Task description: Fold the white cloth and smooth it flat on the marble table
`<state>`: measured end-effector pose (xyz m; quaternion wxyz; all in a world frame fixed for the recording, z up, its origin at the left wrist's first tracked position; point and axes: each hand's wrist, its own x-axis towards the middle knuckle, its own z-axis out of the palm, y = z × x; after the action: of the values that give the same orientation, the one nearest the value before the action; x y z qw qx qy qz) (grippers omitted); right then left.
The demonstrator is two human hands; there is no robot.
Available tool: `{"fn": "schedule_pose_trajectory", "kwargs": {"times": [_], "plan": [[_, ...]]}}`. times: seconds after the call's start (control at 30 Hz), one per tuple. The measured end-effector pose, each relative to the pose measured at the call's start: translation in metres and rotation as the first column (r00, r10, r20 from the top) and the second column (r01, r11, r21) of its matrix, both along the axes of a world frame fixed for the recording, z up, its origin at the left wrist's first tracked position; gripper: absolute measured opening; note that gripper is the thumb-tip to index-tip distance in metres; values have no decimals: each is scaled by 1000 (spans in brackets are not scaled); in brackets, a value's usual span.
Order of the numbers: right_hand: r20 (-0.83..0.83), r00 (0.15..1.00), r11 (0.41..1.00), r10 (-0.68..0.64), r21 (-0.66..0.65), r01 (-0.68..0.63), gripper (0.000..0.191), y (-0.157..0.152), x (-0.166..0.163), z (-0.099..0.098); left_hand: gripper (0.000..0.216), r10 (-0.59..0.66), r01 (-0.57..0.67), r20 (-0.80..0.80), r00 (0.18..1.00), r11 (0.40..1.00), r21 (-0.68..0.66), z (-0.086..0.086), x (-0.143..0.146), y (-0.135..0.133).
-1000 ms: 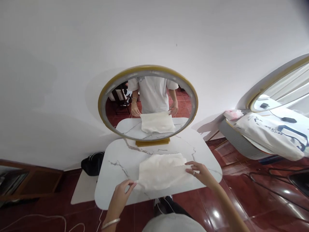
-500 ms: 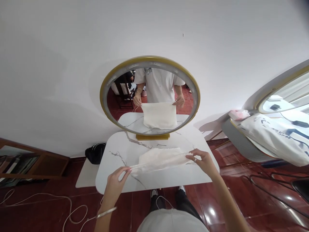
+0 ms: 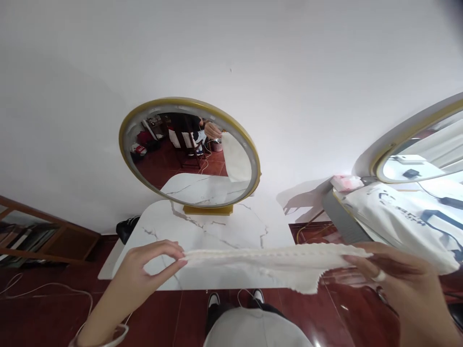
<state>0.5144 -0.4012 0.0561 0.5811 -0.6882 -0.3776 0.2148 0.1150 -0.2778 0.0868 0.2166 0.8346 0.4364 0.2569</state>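
Observation:
A thin white cloth (image 3: 267,262) with a scalloped edge is stretched sideways between my two hands, raised above the front of the marble-patterned table (image 3: 213,231). My left hand (image 3: 152,265) pinches its left end between thumb and fingertips. At the other end, my right hand (image 3: 394,274), with a ring on one finger, grips the cloth beyond the table's right side. A loose corner of the cloth hangs down near my right hand. Behind the table top, a round gold-rimmed mirror (image 3: 195,159) reflects part of the cloth and a hand.
At right stands another table (image 3: 343,217) with a printed white fabric bag (image 3: 390,207), a pink tissue pack (image 3: 346,183) and a second round mirror (image 3: 423,140). A bookshelf (image 3: 47,236) is at left. A white cable (image 3: 61,284) lies on the red tiled floor.
Both hands have lifted the cloth off the table and closer to me. My right hand has moved farther right, pulling the cloth out longer. The view has shifted to the right.

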Motion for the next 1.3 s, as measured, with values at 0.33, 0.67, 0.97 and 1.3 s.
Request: {"fn": "schedule_pose_trajectory", "kwargs": {"times": [0.33, 0.67, 0.97, 1.3], "plan": [[-96, 992, 979, 82, -178, -98, 39, 21, 46, -2, 24, -64, 65, -63, 996, 998, 21, -5, 66, 20], [212, 960, 968, 185, -208, -140, 55, 144, 58, -132, 43, 201, -265, -480, 854, 962, -68, -105, 135, 88], [504, 710, 863, 492, -389, -322, 40, 113, -11, -231, 45, 45, -163, -484, 874, 965, -203, -221, 137, 79], [663, 551, 855, 506, -468, -222, 48, 231, -43, -279, 47, 302, -289, -407, 862, 953, 95, -285, 189, 148]]}}
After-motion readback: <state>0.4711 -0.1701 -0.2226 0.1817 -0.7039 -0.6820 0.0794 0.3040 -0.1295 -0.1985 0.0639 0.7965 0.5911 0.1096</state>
